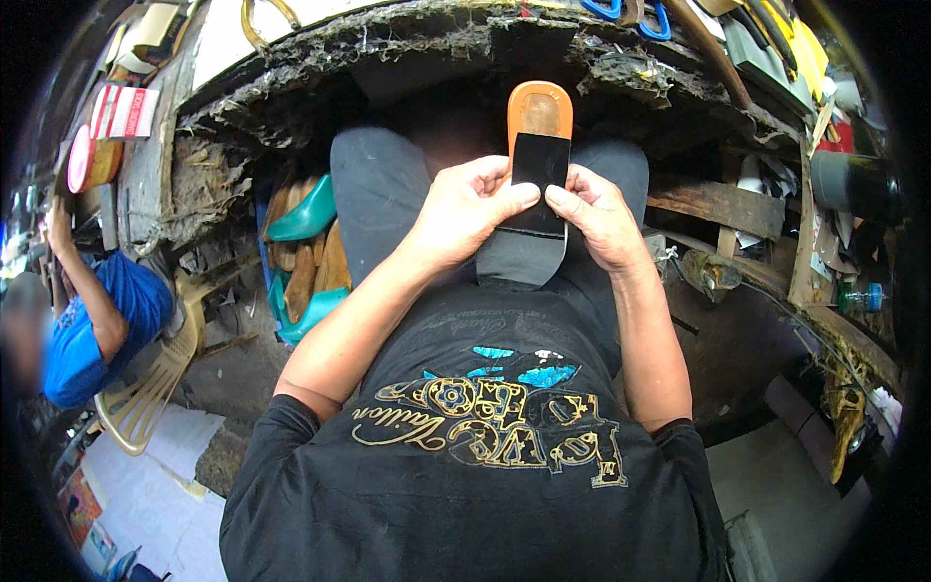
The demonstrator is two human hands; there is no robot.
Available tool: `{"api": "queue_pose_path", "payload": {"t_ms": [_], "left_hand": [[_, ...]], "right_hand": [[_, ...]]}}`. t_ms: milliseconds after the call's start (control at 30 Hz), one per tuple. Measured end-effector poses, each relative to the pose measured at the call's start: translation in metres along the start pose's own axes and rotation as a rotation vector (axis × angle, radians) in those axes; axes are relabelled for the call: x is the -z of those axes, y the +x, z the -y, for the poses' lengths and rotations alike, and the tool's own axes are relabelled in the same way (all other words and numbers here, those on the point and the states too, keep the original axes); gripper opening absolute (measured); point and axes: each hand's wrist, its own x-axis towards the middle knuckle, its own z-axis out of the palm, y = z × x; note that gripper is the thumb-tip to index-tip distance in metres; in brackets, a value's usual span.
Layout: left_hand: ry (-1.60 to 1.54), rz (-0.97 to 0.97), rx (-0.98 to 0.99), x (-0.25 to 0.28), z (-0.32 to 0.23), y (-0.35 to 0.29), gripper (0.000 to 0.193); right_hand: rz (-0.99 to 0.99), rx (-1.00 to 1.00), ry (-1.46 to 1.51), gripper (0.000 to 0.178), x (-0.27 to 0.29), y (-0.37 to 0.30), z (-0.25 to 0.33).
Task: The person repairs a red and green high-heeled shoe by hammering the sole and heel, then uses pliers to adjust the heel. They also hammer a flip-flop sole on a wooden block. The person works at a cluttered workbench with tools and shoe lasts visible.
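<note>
Between my knees I hold a slipper [540, 184] with both hands, its rounded heel end pointing away from me. The heel end is orange-brown with a worn-looking tan patch. A smooth black band covers the middle, and a dark grey, squarish part hangs below it, nearest my body. My left hand [465, 209] grips the left edge, with the thumb pressed on the black band. On the other edge my right hand [603, 215] is closed the same way, its thumb close to the left one. The fingers behind the slipper are mostly hidden.
A ragged-edged workbench [388, 39] stands just beyond my knees. To the left, a blue crate holds wooden shoe lasts and green forms [305, 209]. A person in a blue shirt [102, 320] sits by a beige plastic chair [155, 388]. Wooden beams [718, 206] run along the right.
</note>
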Motion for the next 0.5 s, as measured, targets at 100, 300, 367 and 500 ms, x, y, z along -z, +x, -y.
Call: {"api": "queue_pose_path", "payload": {"t_ms": [100,300,367,500], "left_hand": [[0.003,0.000,0.022,0.001,0.000,0.000,0.037],[-0.017,-0.002,0.029,0.000,-0.003,0.007,0.034],[-0.055,-0.030,0.017,0.000,-0.004,0.012,0.032],[0.036,-0.058,0.051,0.000,-0.002,0.016,0.028]], "right_hand": [[0.000,-0.019,-0.015,0.025,-0.001,0.002,0.001],[-0.052,0.007,-0.022,0.024,-0.002,0.006,0.006],[-0.043,0.004,-0.048,0.024,-0.002,0.007,0.007],[-0.071,0.036,-0.026,0.024,-0.002,0.008,0.007]]}}
